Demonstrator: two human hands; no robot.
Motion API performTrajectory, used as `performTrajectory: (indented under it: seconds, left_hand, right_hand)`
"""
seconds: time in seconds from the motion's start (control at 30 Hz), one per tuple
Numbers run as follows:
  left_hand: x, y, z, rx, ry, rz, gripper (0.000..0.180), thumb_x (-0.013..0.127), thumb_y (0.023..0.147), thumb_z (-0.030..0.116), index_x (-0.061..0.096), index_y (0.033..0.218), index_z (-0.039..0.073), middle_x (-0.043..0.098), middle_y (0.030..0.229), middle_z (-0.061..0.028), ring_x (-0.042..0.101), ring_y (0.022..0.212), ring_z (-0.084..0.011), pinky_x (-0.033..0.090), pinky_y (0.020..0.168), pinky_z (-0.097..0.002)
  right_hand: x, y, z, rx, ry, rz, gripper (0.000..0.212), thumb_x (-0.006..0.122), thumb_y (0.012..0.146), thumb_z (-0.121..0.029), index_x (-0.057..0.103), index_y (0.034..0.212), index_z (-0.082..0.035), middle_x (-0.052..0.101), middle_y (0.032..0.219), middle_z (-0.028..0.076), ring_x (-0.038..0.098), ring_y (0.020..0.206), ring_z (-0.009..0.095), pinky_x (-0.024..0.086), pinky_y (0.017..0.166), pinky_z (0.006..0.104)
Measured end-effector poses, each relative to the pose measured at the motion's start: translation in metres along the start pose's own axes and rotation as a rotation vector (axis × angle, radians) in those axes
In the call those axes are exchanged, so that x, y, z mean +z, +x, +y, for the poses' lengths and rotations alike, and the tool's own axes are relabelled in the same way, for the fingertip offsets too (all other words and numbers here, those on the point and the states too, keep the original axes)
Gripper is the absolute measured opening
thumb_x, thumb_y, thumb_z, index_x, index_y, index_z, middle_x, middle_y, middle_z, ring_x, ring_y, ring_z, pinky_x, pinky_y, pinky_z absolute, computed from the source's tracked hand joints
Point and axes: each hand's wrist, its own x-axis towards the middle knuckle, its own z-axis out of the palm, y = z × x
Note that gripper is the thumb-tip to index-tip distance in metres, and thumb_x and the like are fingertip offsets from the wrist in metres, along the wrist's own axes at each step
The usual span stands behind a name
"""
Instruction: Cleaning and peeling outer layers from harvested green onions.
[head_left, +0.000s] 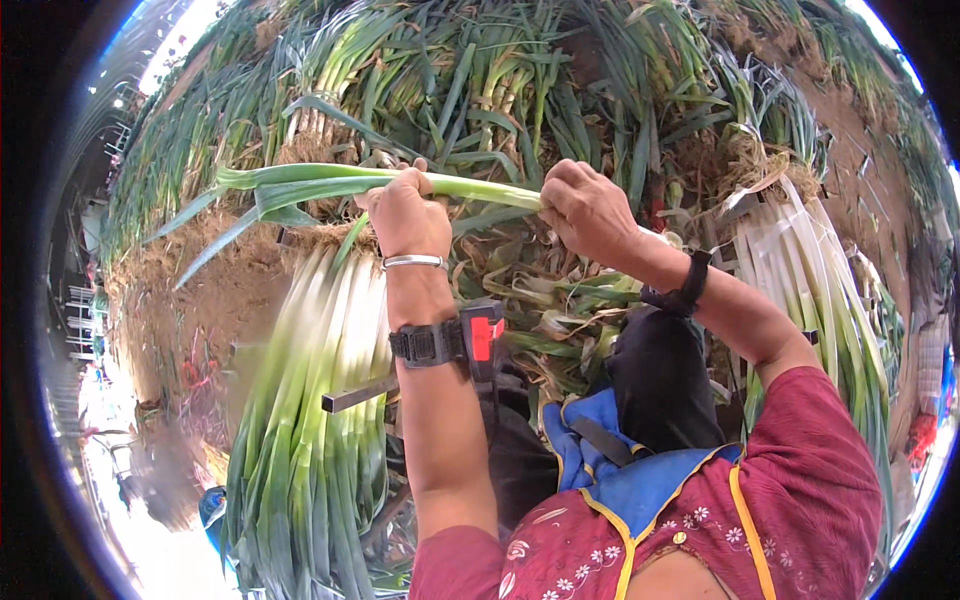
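Observation:
A long leek (470, 189) lies roughly level across the front of me, green leaves to the left and paler shaft to the right. My left hand (410, 218) is closed around its leafy middle part. At its right end, my right hand (588, 208) pinches the shaft with curled fingers; the tip there is hidden by the hand. Below my left hand, a bundle of trimmed leeks (318, 360) rests with roots up and leaves hanging down. Another bundle of leeks (815, 270), pale shafts up, stands to the right of my right forearm.
Heaps of untrimmed leeks (480, 80) with earthy roots cover the far ground. Stripped leaves and peelings (540, 290) litter the ground between my arms. A square metal bar end (345, 399) sticks out by the left bundle. Bare soil (200, 310) lies farther left.

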Motion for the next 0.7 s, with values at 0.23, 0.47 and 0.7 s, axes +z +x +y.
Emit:
performTrajectory:
  seconds: [0.23,0.47,0.7]
  left_hand:
    - [0.034,-0.039,0.049,-0.049,-0.348,-0.027,0.049,0.049,0.077,-0.02,0.036,0.119,0.003,0.053,0.109,-0.0178,0.06,0.104,-0.0313,0.054,0.085,-0.047]
    - [0.036,-0.039,0.051,0.0,-0.341,-0.021,0.053,0.059,0.079,-0.015,0.039,0.122,0.009,0.06,0.104,-0.0157,0.062,0.097,-0.0266,0.056,0.08,-0.0436]
    - [0.037,-0.038,0.05,-0.009,-0.372,-0.022,0.064,0.065,0.076,-0.014,0.035,0.127,0.012,0.055,0.106,-0.0116,0.061,0.091,-0.0229,0.057,0.076,-0.0396]
  right_hand:
    - [-0.021,0.012,0.01,-0.059,-0.162,0.159,0.014,0.063,0.078,-0.012,0.054,0.086,-0.006,0.051,0.087,0.008,0.053,0.082,0.026,0.045,0.068,0.0379]
    - [-0.025,0.02,0.014,-0.047,-0.126,0.209,0.016,0.061,0.076,-0.011,0.054,0.09,-0.008,0.051,0.086,0.006,0.052,0.084,0.025,0.044,0.069,0.0373]
    - [-0.028,0.022,0.019,-0.125,-0.211,0.169,0.015,0.062,0.075,-0.012,0.055,0.088,-0.008,0.052,0.085,0.005,0.052,0.082,0.024,0.044,0.069,0.0354]
